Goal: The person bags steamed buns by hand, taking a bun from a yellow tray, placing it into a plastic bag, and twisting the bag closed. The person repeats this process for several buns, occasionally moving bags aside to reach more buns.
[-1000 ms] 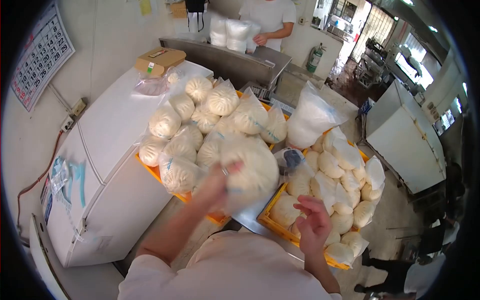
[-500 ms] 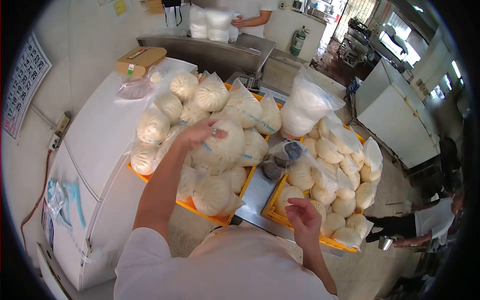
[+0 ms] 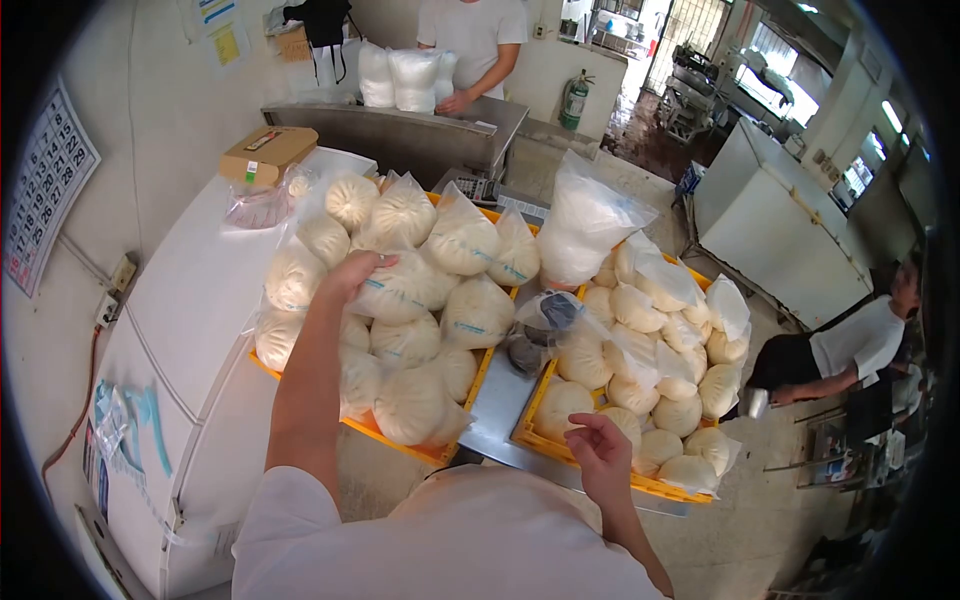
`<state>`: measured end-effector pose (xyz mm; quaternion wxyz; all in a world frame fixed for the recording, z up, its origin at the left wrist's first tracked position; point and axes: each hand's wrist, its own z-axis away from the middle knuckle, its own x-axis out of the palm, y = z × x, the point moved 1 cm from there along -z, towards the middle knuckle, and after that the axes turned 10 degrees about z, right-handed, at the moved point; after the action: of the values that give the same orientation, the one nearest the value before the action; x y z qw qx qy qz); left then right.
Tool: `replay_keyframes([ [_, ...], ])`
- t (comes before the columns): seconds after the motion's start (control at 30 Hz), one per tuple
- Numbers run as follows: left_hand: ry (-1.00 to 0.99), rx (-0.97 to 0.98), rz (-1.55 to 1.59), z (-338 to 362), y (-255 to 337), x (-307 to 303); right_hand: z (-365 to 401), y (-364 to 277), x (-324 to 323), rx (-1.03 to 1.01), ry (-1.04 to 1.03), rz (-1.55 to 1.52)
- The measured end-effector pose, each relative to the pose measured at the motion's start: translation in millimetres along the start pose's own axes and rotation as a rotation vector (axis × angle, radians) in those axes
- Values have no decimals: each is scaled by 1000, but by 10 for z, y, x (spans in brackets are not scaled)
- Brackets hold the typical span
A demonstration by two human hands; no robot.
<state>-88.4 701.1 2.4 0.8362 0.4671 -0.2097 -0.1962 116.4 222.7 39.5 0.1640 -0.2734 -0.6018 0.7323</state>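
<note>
My left hand (image 3: 358, 272) reaches over the left yellow crate (image 3: 432, 455) and is closed on the plastic of a bagged bun (image 3: 403, 287) among several bagged white buns. Its fingertips are partly hidden by the plastic. My right hand (image 3: 602, 452) hovers above the front edge of the right yellow crate (image 3: 655, 488), fingers curled loosely and apart, holding nothing. That crate is heaped with smaller bagged buns (image 3: 678, 412). A large bag of clear plastic bags (image 3: 588, 222) stands at its back left corner.
A dark object in plastic (image 3: 540, 325) lies between the crates. On the white surface at left sits a cardboard box (image 3: 268, 155). One person (image 3: 475, 50) stands behind the metal counter (image 3: 370, 135) with wrapped packs; another person (image 3: 850, 345) holding a metal container is at far right.
My left hand has shifted toward the back left, and the bagged bun under it sits farther back. My right hand stays near the right crate. The camera view has shifted slightly.
</note>
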Motion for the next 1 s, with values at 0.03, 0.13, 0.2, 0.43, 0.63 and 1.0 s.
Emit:
replay_keyframes([
  [0.03, -2, -40, 43, -24, -15, -59, 3, 25, -25, 8, -7, -4],
  [0.13, 35, -46, 88, -45, -76, -166, 16, 104, -93, -5, -16, 31],
  [0.2, 154, 54, -157, -31, -72, -169, 25, 97, -139, -4, -19, 15],
  [0.43, 489, 664, -1146, 665, -288, 799, -13, 100, -276, 18, -27, 8],
  [0.63, 606, 636, -1351, 620, -442, 965, -486, -116, -447, -246, 90, 302],
  [1.0, 77, 936, -426, 1483, -957, 2257, -1359, -250, -259, -324, 141, 637],
])
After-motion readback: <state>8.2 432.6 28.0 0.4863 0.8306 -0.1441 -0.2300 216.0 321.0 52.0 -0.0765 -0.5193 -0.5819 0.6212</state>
